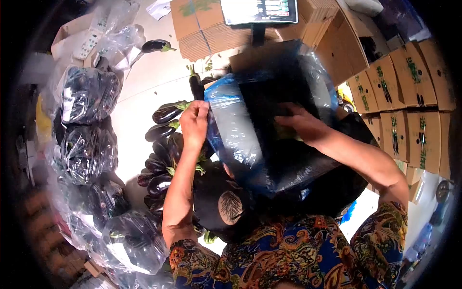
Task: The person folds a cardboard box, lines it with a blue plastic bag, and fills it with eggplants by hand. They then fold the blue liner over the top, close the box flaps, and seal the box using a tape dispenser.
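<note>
A cardboard box [269, 59] lined with a clear, blue-tinted plastic bag [233, 123] stands in front of me. Its interior is very dark, so I cannot make out the contents. At the left rim, my left hand [195, 124] is closed, its fingers pinching the bag's edge. Over the dark opening reaches my right hand [301, 124], fingers stretched out and somewhat blurred; I see nothing held in it. Loose eggplants [167, 112] lie on the pale floor just left of my left hand, several of them heaped by my forearm.
Plastic-bagged bundles of eggplants [89, 96] line the left side. A lone eggplant [156, 46] lies farther back. Behind the box are flattened cardboard [192, 36] and a scale display [260, 10]. Stacked printed cartons [399, 82] stand at right. A black cap-like item [207, 202] is near my left elbow.
</note>
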`<state>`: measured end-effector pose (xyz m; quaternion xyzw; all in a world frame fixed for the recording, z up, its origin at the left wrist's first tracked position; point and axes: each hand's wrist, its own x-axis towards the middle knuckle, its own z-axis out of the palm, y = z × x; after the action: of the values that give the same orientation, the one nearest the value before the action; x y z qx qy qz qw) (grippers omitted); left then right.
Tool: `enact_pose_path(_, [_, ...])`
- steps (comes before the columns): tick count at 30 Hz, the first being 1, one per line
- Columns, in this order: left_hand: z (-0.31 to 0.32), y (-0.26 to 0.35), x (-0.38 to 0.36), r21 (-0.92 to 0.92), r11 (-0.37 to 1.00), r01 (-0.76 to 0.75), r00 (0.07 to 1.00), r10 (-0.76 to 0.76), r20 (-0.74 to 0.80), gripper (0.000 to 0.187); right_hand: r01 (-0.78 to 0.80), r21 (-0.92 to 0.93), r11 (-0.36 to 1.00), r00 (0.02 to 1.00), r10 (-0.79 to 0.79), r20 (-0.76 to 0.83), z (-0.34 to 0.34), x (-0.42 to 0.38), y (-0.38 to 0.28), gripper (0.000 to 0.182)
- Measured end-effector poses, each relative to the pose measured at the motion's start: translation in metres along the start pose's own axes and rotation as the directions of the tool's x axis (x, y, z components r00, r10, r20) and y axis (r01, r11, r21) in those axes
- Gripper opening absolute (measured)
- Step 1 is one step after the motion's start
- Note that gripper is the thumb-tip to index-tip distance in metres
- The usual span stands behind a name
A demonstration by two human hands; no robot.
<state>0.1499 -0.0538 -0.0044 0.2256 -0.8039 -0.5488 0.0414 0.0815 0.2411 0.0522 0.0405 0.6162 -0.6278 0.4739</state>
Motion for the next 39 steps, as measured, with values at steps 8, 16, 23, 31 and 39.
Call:
enact_pose_path(8, [0.016,0.096,-0.058,0.180,0.475,-0.861,0.487,0.873,0.029,0.072,0.313,-0.298,0.902,0.946,-0.266,0.186,0.039,-0.092,-0.077,0.065])
enact_pose_path(16, [-0.063,0.052,-0.092,0.587,0.537,-0.606,0.722,0.680,0.123,0.067,0.593,-0.571,0.568,0.805,-0.396,0.442,0.063,-0.046,-0.085,0.049])
enact_pose_path(23, [-0.191,-0.154,-0.181,-0.250,0.899,0.359,0.607,-0.429,-0.669,0.076,0.415,-0.770,0.484,0.910,-0.213,0.357,0.052,-0.020,-0.063,0.030])
enact_pose_path(31, [-0.212,-0.212,-0.235,-0.112,0.464,0.879,0.300,-0.719,-0.627,0.090,0.301,-0.952,0.061,0.951,0.053,0.304,0.023,0.008,-0.023,0.040])
enact_pose_path(39, [-0.190,-0.152,-0.161,0.820,0.275,0.502,0.851,-0.326,-0.412,0.040,0.304,-0.943,0.135,0.946,0.071,0.315,-0.020,0.047,0.035,0.057])
